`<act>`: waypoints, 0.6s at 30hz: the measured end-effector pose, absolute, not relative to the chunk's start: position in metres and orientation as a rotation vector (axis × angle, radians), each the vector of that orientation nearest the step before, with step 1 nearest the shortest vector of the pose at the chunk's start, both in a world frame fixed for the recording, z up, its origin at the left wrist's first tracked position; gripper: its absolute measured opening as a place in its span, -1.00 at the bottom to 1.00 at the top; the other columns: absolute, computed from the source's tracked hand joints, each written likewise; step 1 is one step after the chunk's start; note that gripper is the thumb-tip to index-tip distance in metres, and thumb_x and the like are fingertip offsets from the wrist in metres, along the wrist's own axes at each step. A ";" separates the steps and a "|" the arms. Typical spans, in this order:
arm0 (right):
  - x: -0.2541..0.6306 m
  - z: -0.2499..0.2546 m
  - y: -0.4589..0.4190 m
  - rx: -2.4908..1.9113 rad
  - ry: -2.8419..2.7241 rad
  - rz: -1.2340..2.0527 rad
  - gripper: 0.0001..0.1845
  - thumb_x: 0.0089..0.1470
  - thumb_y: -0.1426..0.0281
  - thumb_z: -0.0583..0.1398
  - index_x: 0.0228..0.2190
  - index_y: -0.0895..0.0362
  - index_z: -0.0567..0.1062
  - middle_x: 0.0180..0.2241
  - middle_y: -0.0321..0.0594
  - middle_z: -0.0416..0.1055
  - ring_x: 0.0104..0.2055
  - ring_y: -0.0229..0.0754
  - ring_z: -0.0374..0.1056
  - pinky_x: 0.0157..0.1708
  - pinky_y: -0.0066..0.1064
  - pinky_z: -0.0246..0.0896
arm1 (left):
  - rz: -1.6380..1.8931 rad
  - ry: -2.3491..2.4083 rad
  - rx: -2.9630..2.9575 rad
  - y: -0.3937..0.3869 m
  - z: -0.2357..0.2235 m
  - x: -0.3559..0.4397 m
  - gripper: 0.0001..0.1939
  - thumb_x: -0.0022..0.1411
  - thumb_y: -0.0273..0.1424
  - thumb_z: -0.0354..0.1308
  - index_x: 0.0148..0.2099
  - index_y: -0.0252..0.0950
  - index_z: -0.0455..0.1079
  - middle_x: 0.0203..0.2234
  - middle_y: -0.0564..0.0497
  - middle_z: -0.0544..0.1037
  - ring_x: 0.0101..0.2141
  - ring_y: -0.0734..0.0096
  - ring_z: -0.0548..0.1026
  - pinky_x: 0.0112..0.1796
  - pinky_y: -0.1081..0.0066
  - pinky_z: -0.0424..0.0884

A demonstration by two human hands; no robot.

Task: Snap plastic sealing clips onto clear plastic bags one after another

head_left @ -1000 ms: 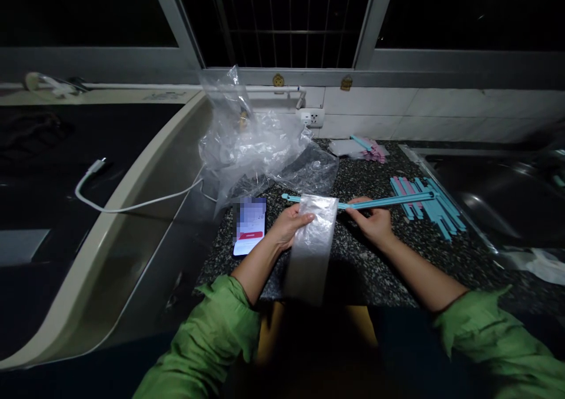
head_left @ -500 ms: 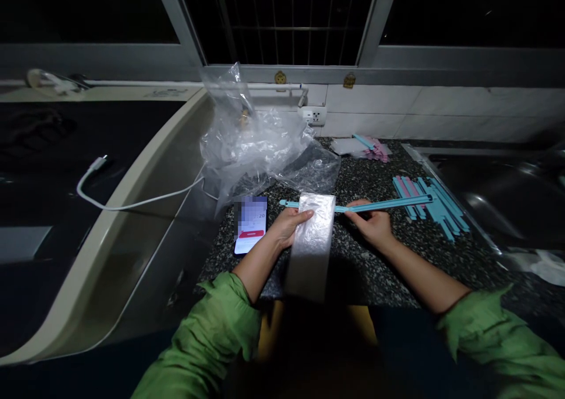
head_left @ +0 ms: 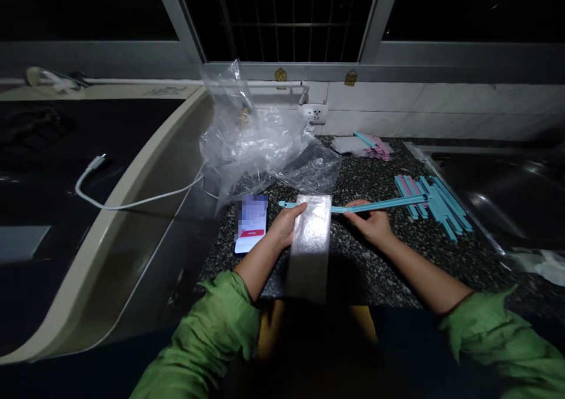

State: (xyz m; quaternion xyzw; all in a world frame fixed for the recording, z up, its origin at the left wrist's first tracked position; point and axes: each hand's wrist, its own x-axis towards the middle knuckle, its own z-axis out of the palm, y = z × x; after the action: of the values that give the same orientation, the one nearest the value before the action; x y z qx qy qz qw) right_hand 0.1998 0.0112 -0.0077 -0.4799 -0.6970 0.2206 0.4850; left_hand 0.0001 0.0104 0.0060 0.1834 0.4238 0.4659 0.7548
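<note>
My left hand is closed on a flat, shiny clear plastic bag, thumb on top near its upper left edge. A long light-blue plastic strip, which looks like a bag sealing clip, runs crosswise behind the bag's upper end. Its rounded left tip sticks out past my left hand. My right hand pinches the strip just right of the bag, where it bends slightly. The strip's far right end reaches over a pile of blue and pink strips on the counter. The bag's lower part hangs toward the counter's front edge.
A lit phone lies left of my left hand. Behind are a crumpled clear plastic bag and a small heap of pink and blue strips. A sink is at right, a machine with a white cable at left.
The bag and my left thumb have shifted slightly left along the strip, with a little more strip showing between bag and right hand. Both hands keep their grip.
</note>
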 end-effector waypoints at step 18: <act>0.213 0.013 0.010 -0.966 -2.012 0.048 -0.86 -0.02 0.29 0.19 -0.47 0.10 0.46 -0.46 -0.19 0.48 -0.39 -0.17 0.37 -0.36 -0.29 0.29 | 1.091 1.023 0.550 0.010 -0.004 0.002 -0.76 -0.30 -0.36 0.33 -0.59 -0.43 0.40 -0.76 0.04 0.43 -0.70 0.46 0.36 -0.55 0.44 0.27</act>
State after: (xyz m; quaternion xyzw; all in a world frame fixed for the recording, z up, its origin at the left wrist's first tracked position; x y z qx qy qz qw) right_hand 0.2128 0.0098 0.0134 -0.3886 -0.8097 0.0192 0.4392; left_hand 0.0016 0.0105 -0.0037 0.2468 0.4590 0.4896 0.6990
